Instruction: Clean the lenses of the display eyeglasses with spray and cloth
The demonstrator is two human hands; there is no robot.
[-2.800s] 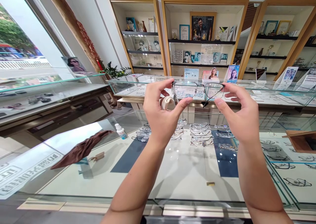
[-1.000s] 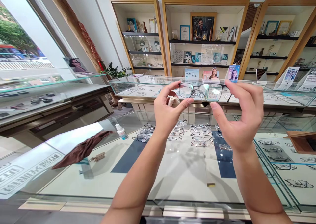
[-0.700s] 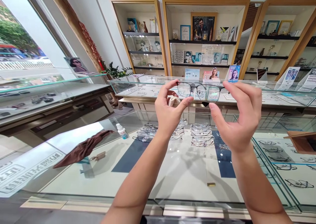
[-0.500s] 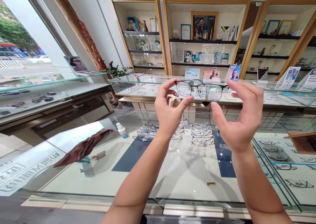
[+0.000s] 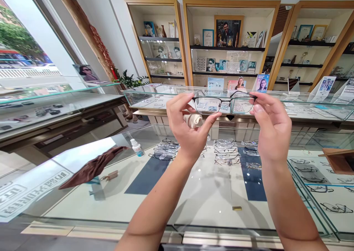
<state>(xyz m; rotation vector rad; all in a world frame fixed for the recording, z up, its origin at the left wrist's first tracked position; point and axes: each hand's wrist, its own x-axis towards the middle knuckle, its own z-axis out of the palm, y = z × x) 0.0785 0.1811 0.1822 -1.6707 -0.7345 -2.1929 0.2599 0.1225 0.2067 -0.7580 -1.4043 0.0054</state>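
Observation:
Between my two raised hands a pair of black-framed eyeglasses [image 5: 226, 100] is held up level above the glass counter. My left hand [image 5: 184, 127] has its fingers at the left end of the frame, thumb stretched out below the left lens. Tucked in that same palm is a rolled cream cloth [image 5: 193, 120]. On the right end of the frame, my right hand [image 5: 272, 122] pinches with thumb and fingers. Through the lenses the far display case shows. The temple arms point away from me and are partly hidden.
Rows of eyeglasses [image 5: 226, 151] lie inside the glass counter [image 5: 199, 206]. On its top left are a brown cloth [image 5: 94, 168] and a white spray bottle [image 5: 136, 147]. A wooden box [image 5: 339, 159] stands at right. Another display case [image 5: 155, 100] crosses behind, before wall shelves [image 5: 229, 48].
My right thumb has closed up to the frame's right end. The eyeglasses have turned and sit slightly lower, and my left hand has shifted a little left and down.

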